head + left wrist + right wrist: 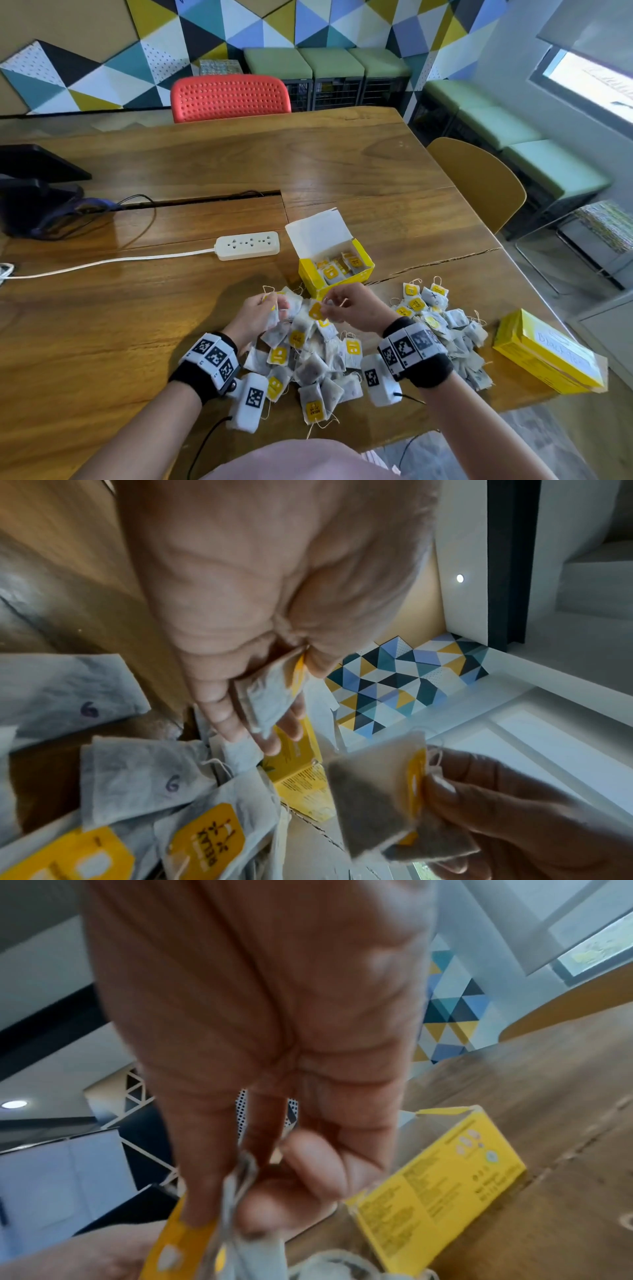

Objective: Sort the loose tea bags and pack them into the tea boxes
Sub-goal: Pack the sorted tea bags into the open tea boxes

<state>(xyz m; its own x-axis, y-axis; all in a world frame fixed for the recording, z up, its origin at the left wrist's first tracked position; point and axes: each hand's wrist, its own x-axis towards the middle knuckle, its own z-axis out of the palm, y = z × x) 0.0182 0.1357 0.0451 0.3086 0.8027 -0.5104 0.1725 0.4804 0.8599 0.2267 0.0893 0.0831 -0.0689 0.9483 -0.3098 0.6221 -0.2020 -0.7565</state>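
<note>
1. Head view: my left hand [257, 310] and right hand [356, 305] are raised close together over a pile of tea bags [308, 363] on the worktop [171, 308]
2. My left grip is clamped on a tea bag [270, 704]; the left wrist view shows its paper pinched between thumb and fingers [219, 718], with a yellow tag edge behind it
3. My right grip is clamped on another bag [373, 802], held by its yellow tag [178, 1242]; the right wrist view shows thumb and fingertips [263, 1215] pressed together on it, though that picture is blurred
4. The two held bags are near each other but apart
5. An open box [334, 270], yellow with its white lid up, stands on the worktop just beyond my hands; bags with yellow tags lie inside it
6. A second heap [442, 325] lies to the right of my right wrist
7. A shut box [544, 353] lies on its side at the right edge of the worktop, past that heap
8. Some bags in the pile carry a handwritten "6" [90, 709]
9. A power strip [247, 245] with a white cord lies left of the open box
</note>
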